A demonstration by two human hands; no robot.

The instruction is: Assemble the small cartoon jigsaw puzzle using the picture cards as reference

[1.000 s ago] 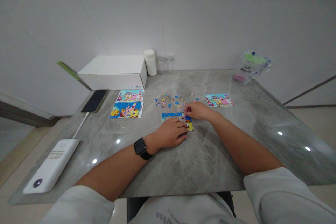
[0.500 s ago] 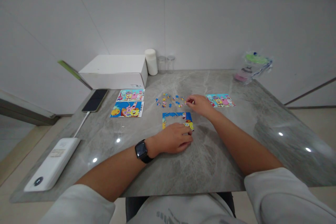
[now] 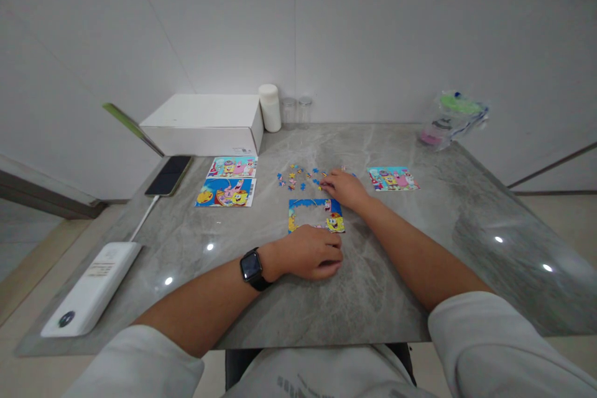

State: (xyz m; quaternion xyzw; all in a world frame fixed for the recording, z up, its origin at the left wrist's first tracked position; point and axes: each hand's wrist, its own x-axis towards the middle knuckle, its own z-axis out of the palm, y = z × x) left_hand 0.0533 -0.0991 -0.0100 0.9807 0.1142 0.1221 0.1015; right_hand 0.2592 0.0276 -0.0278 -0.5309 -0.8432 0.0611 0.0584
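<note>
A partly assembled jigsaw puzzle [image 3: 334, 222] lies on the grey table, its blue and yellow border around a gap where the grey surface shows. My left hand [image 3: 313, 253], with a black watch on the wrist, rests palm down at the puzzle's near edge. Its fingers are loosely bent and apart, and nothing shows in them. Beyond the puzzle's far right corner, my right hand [image 3: 344, 188] has its fingertips together on a puzzle piece at the right of several loose puzzle pieces [image 3: 291, 182]. That piece is mostly hidden by the fingers.
Two picture cards [image 3: 224, 193] lie left, another picture card [image 3: 394, 178] right. A phone [image 3: 168, 175] is cabled to a white power bank [image 3: 93, 289]. Along the back stand a white box [image 3: 200, 124], white bottle [image 3: 269, 109], two clear glasses [image 3: 304, 112] and a bagged cup [image 3: 450, 121].
My right hand has moved left and slightly nearer, to the right side of the loose pieces. My left hand has slid slightly nearer to me, uncovering more of the puzzle's lower border.
</note>
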